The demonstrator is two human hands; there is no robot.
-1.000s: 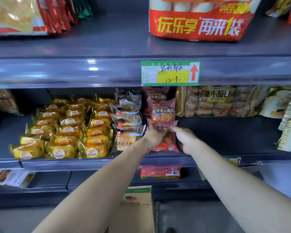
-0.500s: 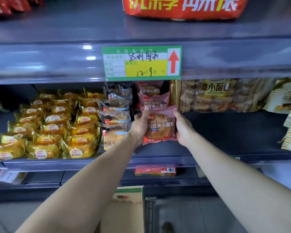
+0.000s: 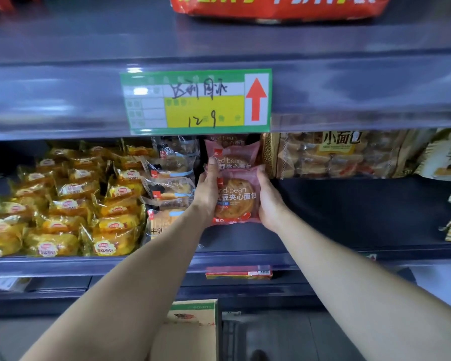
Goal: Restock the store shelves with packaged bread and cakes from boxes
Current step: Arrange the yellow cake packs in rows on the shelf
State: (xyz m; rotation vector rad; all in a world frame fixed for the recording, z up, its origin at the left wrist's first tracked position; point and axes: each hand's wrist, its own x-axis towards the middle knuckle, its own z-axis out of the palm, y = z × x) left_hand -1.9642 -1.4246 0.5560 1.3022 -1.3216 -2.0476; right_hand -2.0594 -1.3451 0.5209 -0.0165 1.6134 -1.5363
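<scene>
A pink pack of red bean bread (image 3: 237, 198) stands upright on the middle shelf (image 3: 349, 209), in front of two more pink packs (image 3: 232, 155). My left hand (image 3: 208, 190) holds its left edge, thumb up along the side. My right hand (image 3: 270, 201) cups its right edge. Both hands grip the same front pack. A cardboard box (image 3: 190, 332) stands on the floor below my arms.
Several yellow bread packs (image 3: 63, 212) fill the shelf's left part, with clear-wrapped cakes (image 3: 171, 183) stacked beside the pink row. A large bag of small buns (image 3: 333, 155) lies at the back right. A green price tag (image 3: 195, 100) hangs on the upper shelf edge. Dark bare shelf stretches right of my hands.
The front pink pack has been tipped up from leaning forward to standing upright against the row. Both hands slid to its sides. The view moved closer.
</scene>
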